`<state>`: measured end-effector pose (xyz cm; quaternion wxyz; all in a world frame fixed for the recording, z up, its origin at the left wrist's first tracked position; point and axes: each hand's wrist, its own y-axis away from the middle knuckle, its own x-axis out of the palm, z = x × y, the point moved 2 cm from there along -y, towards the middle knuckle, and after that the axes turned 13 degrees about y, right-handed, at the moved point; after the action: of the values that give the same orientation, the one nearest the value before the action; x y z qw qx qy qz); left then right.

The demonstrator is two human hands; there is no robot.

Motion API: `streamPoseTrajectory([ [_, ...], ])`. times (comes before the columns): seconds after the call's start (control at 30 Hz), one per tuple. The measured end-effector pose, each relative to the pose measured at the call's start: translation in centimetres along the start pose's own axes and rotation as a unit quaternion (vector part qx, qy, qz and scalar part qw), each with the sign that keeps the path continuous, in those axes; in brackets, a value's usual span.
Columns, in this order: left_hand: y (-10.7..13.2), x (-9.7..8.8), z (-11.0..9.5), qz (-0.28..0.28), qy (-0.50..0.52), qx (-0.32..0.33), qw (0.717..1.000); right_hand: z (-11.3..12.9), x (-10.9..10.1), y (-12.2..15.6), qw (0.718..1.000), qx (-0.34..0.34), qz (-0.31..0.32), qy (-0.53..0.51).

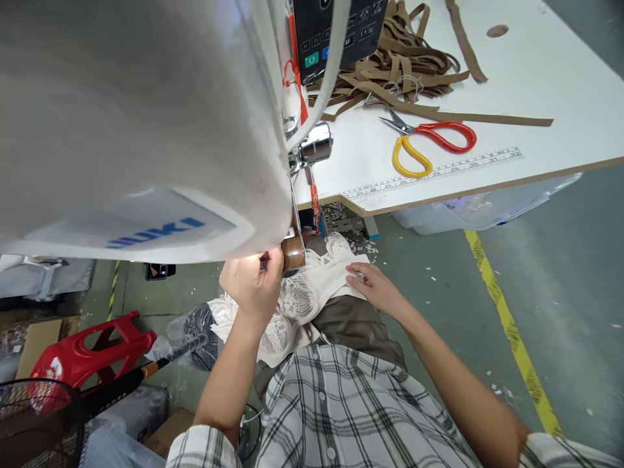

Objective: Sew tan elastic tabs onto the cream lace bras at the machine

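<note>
A white lace garment (302, 296) lies across my lap below the sewing machine head (136, 130). My left hand (253, 283) is closed, pinching a brown strap piece (292, 252) near the machine's needle area. My right hand (373, 285) rests flat on the right side of the lace fabric, fingers stretched out. The exact spot under the needle is hidden by the machine head.
On the white table (536, 84) lie red-and-yellow scissors (429, 140) and a heap of brown straps (404, 62). A printed ruler (439, 172) runs along the table edge. A red stool (92, 351) and a fan grille (34, 422) stand at the lower left. Yellow floor tape (507, 325) runs at the right.
</note>
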<state>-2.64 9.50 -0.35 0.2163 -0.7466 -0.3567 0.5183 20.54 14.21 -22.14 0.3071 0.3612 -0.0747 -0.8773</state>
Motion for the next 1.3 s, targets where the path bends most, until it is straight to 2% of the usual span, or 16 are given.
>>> streamPoseTrajectory([
  [0.1,0.1,0.0,0.0,-0.015,0.014,0.005,1.0,2.8,-1.6,0.0,0.999,-0.01,-0.045,-0.024],
  [0.17,0.2,0.0,0.0,-0.024,0.024,0.007,0.999,6.2,-3.4,0.1,0.993,-0.049,-0.098,-0.041],
  [0.23,0.2,0.0,-0.1,-0.025,0.031,0.007,0.999,10.3,-5.5,0.3,0.98,-0.115,-0.154,-0.046],
  [0.37,0.0,-0.2,-0.3,-0.014,0.023,0.002,1.0,18.2,-8.6,0.4,0.919,-0.297,-0.259,-0.016],
  [0.43,-0.1,-0.2,-0.4,-0.001,0.016,-0.008,1.0,20.7,-9.2,0.0,0.89,-0.367,-0.271,0.02],
  [0.5,-0.2,-0.3,-0.4,0.013,0.011,-0.017,1.0,22.0,-9.3,-0.6,0.878,-0.397,-0.263,0.045],
  [0.7,-0.7,-0.9,-0.6,0.044,0.002,-0.029,0.999,23.1,-9.7,-1.1,0.884,-0.405,-0.231,0.029],
  [0.87,-1.3,-1.8,-1.2,0.147,-0.017,-0.047,0.988,24.0,-10.6,-0.7,0.903,-0.371,-0.201,0.075],
  [0.97,-1.7,-2.2,-1.6,0.186,-0.028,-0.039,0.981,24.5,-10.8,-0.6,0.91,-0.352,-0.196,0.1],
  [1.07,-1.7,-3.1,-2.0,0.146,-0.004,0.015,0.989,24.9,-11.0,-0.2,0.908,-0.334,-0.22,0.126],
  [1.13,-1.0,-4.3,-2.0,0.105,0.043,0.086,0.99,24.7,-11.1,0.2,0.902,-0.326,-0.249,0.136],
  [1.2,0.5,-5.7,-1.4,0.097,0.098,0.154,0.978,23.9,-11.3,0.7,0.902,-0.314,-0.27,0.12],
  [1.27,2.9,-7.1,0.1,0.111,0.14,0.173,0.969,22.3,-11.5,0.8,0.915,-0.288,-0.271,0.081],
  [1.3,4.3,-7.7,1.3,0.122,0.151,0.148,0.97,21.2,-11.5,0.6,0.923,-0.268,-0.271,0.055],
])
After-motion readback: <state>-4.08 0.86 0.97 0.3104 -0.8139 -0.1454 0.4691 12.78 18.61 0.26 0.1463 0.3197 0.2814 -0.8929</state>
